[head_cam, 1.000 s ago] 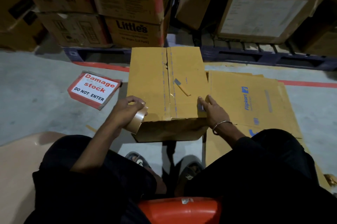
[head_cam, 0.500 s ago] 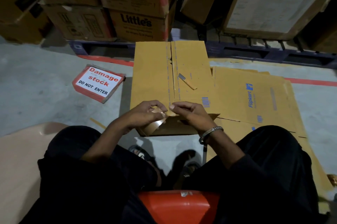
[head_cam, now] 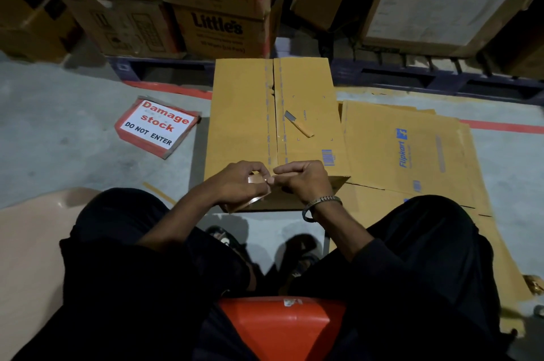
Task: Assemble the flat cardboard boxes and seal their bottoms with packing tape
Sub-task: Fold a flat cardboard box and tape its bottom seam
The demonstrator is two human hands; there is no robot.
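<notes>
Box [head_cam: 244,113] stands on the floor before my knees, its flaps closed on top. My left hand [head_cam: 241,184] grips the tape roll [head_cam: 256,181] at its near edge; my right hand [head_cam: 303,181] pinches the tape's end.

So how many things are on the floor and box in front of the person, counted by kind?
Assembled cardboard box: 1
Tape roll: 1
Small cutter lying on the box: 1
Pile of flat Flipkart cardboard: 1, sheets too overlapped to count
Red and white sign: 1
Total: 5
</notes>
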